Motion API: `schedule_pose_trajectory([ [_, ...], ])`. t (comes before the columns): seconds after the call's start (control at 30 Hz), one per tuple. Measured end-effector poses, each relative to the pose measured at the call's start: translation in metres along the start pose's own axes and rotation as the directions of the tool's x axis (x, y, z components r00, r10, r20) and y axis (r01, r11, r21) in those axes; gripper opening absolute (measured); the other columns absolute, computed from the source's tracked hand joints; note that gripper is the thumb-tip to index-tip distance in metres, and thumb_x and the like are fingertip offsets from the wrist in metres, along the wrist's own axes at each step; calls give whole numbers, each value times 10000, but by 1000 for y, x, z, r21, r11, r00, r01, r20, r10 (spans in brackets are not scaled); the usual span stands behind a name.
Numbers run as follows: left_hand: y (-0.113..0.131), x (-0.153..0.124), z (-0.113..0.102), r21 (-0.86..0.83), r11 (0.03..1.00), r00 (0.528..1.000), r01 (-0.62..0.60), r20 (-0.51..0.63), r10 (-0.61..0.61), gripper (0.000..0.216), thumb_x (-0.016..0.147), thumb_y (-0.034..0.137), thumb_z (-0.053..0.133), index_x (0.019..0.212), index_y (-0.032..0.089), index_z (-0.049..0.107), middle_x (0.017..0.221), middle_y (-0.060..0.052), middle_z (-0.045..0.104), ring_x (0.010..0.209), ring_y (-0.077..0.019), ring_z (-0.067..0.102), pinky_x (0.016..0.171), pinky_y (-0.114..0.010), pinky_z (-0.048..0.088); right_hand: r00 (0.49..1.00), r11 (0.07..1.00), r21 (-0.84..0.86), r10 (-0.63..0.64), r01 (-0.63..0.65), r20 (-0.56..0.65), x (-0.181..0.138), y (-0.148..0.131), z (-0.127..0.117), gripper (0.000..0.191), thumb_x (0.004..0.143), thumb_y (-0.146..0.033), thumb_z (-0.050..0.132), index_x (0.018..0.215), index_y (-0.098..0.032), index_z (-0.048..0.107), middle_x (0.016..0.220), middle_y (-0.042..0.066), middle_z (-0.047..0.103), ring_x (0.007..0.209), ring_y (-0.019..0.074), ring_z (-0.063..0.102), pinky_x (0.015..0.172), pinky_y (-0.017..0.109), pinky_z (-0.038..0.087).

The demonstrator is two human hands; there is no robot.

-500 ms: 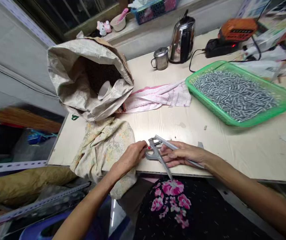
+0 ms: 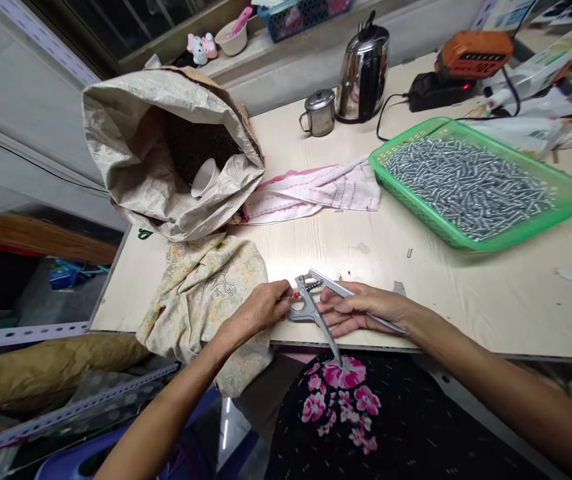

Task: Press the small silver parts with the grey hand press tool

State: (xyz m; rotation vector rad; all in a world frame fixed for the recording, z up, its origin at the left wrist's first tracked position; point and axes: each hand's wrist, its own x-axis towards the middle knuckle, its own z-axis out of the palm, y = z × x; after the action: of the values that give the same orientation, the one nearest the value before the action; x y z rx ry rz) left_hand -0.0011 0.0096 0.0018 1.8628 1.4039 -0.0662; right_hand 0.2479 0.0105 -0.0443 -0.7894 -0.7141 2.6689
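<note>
A grey metal plier-like hand tool (image 2: 316, 303) with long handles lies at the near edge of the pale wooden table (image 2: 466, 293). My right hand (image 2: 361, 308) lies across its handles, fingers closed round the upper one. My left hand (image 2: 261, 308) pinches something small at the tool's head, beside a red dot; I cannot make out what it holds. A flowered cloth (image 2: 206, 293) with several small metal pieces on it lies just left of my left hand.
A green basket (image 2: 571, 193) full of small metal pins stands at the right. An open paper sack (image 2: 166, 153) with a white cup inside stands at the back left, a pink-striped cloth (image 2: 316, 190) beside it. A kettle (image 2: 363, 67), a lidded mug (image 2: 319, 113) and an orange device (image 2: 473, 53) stand behind.
Both hands and the tool stay at the table edge. The view has shifted slightly; the tool's head has tilted a little.
</note>
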Motion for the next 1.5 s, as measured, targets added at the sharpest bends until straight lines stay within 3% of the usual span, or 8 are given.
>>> schedule_pose_trajectory([
  [0.13, -1, -2, -4, -123, 992, 1000, 13, 30, -9, 147, 909, 255, 447, 877, 184, 570, 602, 11, 652, 576, -137, 632, 604, -211, 417, 999, 999, 51, 10, -12, 41, 2, 0, -4, 327, 796, -214, 695, 1053, -165, 498, 1200, 169, 641, 1042, 257, 678, 845, 389, 579],
  [0.43, 6, 1, -5, -94, 996, 1000, 9, 29, -6, 149, 898, 238, 452, 845, 180, 579, 597, 7, 651, 568, -138, 633, 573, -206, 410, 999, 997, 70, 23, -25, 30, -1, 0, -5, 365, 815, -234, 709, 1082, -186, 465, 1064, 121, 681, 994, 223, 689, 876, 386, 560],
  [0.6, 3, 2, -1, -86, 996, 1000, -17, -12, 16, 163, 902, 249, 459, 827, 176, 585, 618, 1, 650, 571, -135, 610, 570, -209, 399, 998, 999, 27, 38, -40, 47, -2, 3, -9, 401, 886, -346, 668, 1184, -212, 436, 1043, 107, 681, 953, 206, 698, 807, 345, 574],
  [0.87, 2, 2, -9, -45, 996, 991, -82, -107, 77, 166, 900, 225, 473, 842, 169, 618, 690, 6, 644, 601, -113, 575, 605, -203, 398, 988, 995, 90, -44, 31, 145, -2, 4, -10, 449, 853, -434, 706, 1124, -220, 420, 1115, 137, 672, 1049, 261, 675, 906, 439, 526],
  [1.17, 8, -1, -16, -92, 992, 992, -82, -104, 72, 191, 915, 252, 464, 866, 166, 626, 712, 2, 651, 618, -112, 594, 603, -195, 410, 990, 994, 96, -56, 44, 128, -5, 0, -8, 515, 799, -463, 759, 1110, -225, 424, 1098, 133, 681, 1043, 274, 677, 875, 424, 528],
  [1.5, 10, 1, -15, -143, 988, 994, -61, -99, 47, 178, 906, 249, 482, 843, 162, 624, 660, 10, 640, 576, -105, 593, 579, -189, 405, 997, 992, 117, -55, 48, 56, -5, 1, -1, 456, 821, -420, 738, 1062, -227, 402, 996, 80, 675, 963, 245, 698, 883, 421, 520],
])
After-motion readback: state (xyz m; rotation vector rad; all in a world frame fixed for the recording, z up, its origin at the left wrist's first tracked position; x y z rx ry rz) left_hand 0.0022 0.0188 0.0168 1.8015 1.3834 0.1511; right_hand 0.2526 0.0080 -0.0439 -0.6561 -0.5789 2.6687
